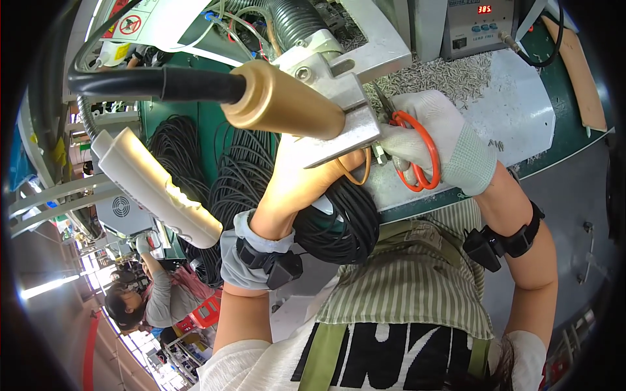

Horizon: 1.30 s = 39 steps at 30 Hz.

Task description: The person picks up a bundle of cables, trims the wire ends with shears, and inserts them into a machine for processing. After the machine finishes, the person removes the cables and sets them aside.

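Gold handle (287, 98) at 12, close over left hand (305, 166), grip hidden, can't tell. Right hand (453, 133) closed round red cutters (435, 161). Counter (572, 138) edge at 3; sheet (521, 91) at 2 carries clippings (463, 75).

Clippings (460, 77): on the sheet (525, 104), twelve o'clock from the right hand (450, 140).
Control box (479, 32): behind the clippings, at their one o'clock.
Lamp (156, 186): nine o'clock from the cable coils (240, 166).
Handle (287, 98): in the clamp (355, 114).

Factory workshop
A control box (481, 31) is glowing at one o'clock; cable coils (244, 163) are lying at ten.
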Tool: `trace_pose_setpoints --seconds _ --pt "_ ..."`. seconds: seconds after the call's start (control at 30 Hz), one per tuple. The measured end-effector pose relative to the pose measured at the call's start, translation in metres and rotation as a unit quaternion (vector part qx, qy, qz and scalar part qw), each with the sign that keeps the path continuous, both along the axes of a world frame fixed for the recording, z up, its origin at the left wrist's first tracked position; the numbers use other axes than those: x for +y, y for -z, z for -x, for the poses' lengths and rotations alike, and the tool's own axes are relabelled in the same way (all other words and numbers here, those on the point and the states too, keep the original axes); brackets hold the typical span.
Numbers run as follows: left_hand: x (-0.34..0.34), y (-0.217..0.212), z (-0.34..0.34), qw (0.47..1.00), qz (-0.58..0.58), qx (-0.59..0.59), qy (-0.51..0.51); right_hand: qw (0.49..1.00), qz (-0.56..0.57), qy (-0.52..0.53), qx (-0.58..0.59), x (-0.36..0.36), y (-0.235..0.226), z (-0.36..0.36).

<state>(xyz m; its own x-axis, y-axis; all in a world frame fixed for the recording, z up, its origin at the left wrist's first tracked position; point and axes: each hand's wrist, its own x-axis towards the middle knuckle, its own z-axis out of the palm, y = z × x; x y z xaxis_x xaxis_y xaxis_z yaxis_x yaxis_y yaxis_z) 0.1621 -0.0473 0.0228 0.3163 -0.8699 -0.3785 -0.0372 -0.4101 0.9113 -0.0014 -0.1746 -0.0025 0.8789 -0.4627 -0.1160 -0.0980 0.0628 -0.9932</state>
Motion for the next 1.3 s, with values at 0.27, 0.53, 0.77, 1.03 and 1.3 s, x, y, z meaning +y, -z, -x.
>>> trace_pose_setpoints --seconds 0.27,0.53,0.77,1.03,1.3 --pt "-0.009 -0.013 0.007 0.997 -0.02 -0.057 0.039 0.999 -0.005 0.011 0.045 0.001 -0.008 0.0" --pt "0.021 0.006 0.019 0.959 0.087 0.21 -0.169 0.998 0.001 0.054 0.032 0.021 -0.021 0.03" --pt "0.067 -0.026 0.06 0.989 0.061 0.137 -0.02 0.932 0.221 0.217 0.19 0.062 -0.034 0.112" --pt "0.066 -0.021 0.082 0.932 0.201 -0.215 0.214 0.963 -0.233 0.01 0.135 0.079 -0.075 0.095" --pt "0.079 -0.038 0.097 0.981 0.019 0.188 0.047 0.978 0.176 0.06 0.093 0.079 -0.062 0.112"
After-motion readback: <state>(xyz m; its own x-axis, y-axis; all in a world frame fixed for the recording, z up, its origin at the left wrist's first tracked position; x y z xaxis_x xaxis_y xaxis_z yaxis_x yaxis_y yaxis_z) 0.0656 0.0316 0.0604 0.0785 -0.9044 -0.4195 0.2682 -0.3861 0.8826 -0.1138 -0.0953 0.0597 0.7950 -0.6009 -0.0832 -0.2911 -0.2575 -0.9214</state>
